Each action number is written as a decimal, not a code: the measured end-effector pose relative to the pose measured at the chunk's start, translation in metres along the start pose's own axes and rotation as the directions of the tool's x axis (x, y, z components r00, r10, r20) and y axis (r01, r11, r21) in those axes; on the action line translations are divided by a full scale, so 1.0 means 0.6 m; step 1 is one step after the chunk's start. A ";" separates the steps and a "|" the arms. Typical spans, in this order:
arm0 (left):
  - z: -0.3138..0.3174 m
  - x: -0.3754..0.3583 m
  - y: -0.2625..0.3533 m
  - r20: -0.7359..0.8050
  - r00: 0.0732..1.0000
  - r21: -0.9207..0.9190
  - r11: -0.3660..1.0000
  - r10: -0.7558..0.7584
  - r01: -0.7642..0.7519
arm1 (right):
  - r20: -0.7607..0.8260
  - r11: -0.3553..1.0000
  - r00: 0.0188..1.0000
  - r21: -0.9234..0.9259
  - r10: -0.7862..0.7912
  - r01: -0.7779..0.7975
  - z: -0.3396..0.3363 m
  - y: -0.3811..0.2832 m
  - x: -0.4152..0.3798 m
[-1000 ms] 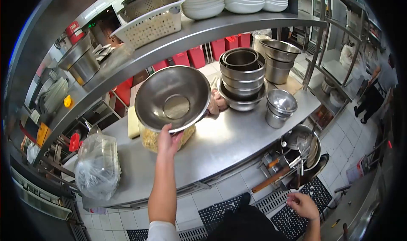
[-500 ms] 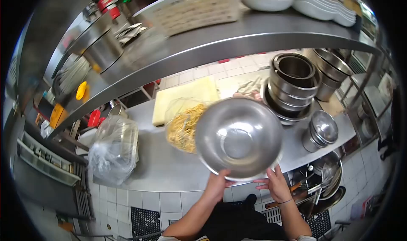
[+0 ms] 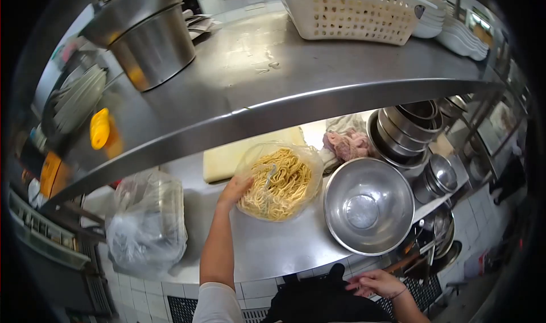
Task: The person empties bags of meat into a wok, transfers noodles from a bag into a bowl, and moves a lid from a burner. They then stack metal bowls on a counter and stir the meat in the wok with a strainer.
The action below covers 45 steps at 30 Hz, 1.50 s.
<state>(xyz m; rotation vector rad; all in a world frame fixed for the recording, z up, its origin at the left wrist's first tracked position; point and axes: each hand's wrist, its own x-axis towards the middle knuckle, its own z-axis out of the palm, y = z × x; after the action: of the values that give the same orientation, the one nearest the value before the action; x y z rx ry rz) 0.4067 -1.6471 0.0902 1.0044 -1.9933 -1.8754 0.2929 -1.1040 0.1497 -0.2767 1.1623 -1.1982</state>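
Yellow noodles (image 3: 287, 178) lie in a clear plastic bag (image 3: 314, 164) on the steel counter. At the bag's left edge is my left hand (image 3: 235, 189), its fingers stretched toward the noodles and touching the plastic; it looks slightly blurred. To the right of the bag, a wide steel bowl (image 3: 362, 211) rests at the counter's front edge, with neither hand on it. My right hand (image 3: 376, 283) hangs in front of the counter, below the bowl, fingers apart and loosely bent with nothing in them.
A cutting board (image 3: 219, 164) lies behind the noodles. Pinkish cloth (image 3: 347, 145) and stacked steel pots (image 3: 404, 131) stand behind the bowl. A bagged container (image 3: 148, 220) sits at left. Overhead runs a steel shelf (image 3: 256, 67) with a white basket (image 3: 352, 13).
The steel bowl, held in both hands before, now sits on the counter farther right, released. My left hand has moved up to the noodle bag; my right hand has dropped back. The view has shifted.
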 end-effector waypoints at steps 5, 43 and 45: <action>-0.028 0.058 -0.060 0.118 0.993 -0.225 0.974 0.020 0.007 | -0.310 0.876 0.859 -0.399 -0.407 0.271 0.145 -0.157 0.297; 0.486 -0.127 0.302 0.498 0.821 -0.583 0.592 -0.281 0.556 | -0.406 0.359 0.900 0.825 -0.159 0.436 -0.070 -0.082 0.003; 0.518 -0.103 0.302 0.458 0.850 -0.591 0.626 -0.260 0.509 | -0.426 0.345 0.886 0.816 -0.185 0.464 -0.097 -0.048 -0.018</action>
<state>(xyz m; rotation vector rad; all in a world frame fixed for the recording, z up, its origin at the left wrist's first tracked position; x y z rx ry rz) 0.2106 -1.3729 0.2299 0.9632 -0.9800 -2.8779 0.2299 -1.0842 0.1505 0.5549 0.4844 -2.1306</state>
